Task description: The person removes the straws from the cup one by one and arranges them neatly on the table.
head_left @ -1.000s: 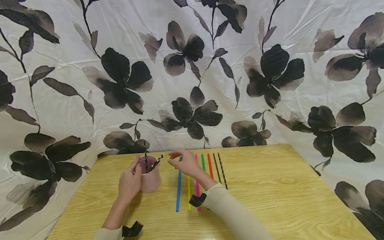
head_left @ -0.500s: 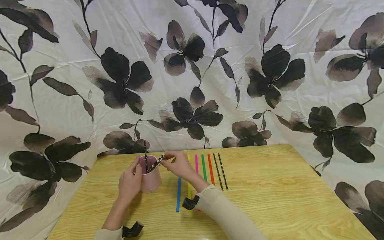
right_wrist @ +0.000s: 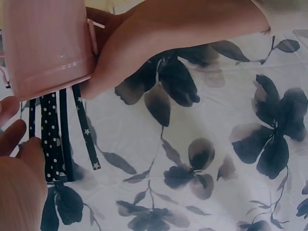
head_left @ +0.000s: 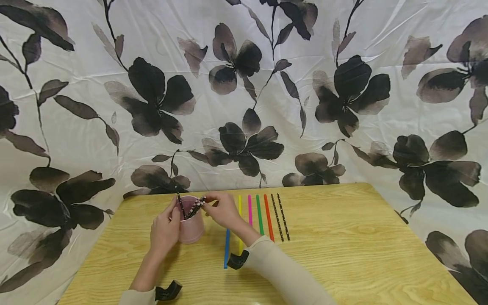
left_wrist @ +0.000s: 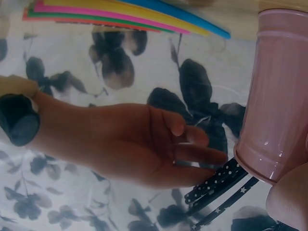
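Note:
My left hand [head_left: 164,231] grips the pink cup [head_left: 190,228] by its left side, thumb near the rim. Several black patterned straws stand in the cup. A white-dotted bunch [head_left: 195,208] leans to the right, while a star-patterned straw [head_left: 181,206] leans left, apart from it. My right hand [head_left: 225,212] is at the cup's right rim, thumb and forefinger pinching the upper ends of the dotted straws. The left wrist view shows these fingertips against the dotted straws [left_wrist: 224,175]. The straws' lower ends are hidden inside the cup.
On the wooden table [head_left: 343,254], a row of straws lies right of the cup: blue [head_left: 226,250], yellow [head_left: 239,202], pink [head_left: 250,205], green [head_left: 259,212], red [head_left: 268,216] and two black patterned straws [head_left: 280,216]. My right forearm covers some. A floral cloth [head_left: 244,84] hangs behind.
My right hand has moved left from above the blue straw to the cup's straws. The dotted bunch has shifted slightly left, and the starred straw now tilts left.

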Motion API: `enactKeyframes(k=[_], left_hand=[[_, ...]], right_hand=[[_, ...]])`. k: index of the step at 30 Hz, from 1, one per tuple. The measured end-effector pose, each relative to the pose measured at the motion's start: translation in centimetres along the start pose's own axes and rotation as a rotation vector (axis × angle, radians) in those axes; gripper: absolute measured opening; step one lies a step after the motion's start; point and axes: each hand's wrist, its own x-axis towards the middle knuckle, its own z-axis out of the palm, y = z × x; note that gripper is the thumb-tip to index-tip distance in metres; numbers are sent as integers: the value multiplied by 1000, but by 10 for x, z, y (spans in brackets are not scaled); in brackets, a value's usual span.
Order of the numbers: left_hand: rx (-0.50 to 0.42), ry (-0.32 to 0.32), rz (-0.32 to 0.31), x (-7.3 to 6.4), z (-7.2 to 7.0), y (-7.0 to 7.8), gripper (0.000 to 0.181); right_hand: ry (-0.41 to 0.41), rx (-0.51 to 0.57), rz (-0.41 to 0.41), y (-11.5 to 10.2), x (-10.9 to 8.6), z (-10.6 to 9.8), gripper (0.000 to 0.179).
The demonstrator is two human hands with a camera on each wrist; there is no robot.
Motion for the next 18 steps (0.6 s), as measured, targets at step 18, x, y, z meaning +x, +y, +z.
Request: enactKeyframes(k=[18], left_hand=[[2,9,-6,0,1,-1,37]], right_hand=[[51,304,-49,-52,-17,-46,14]])
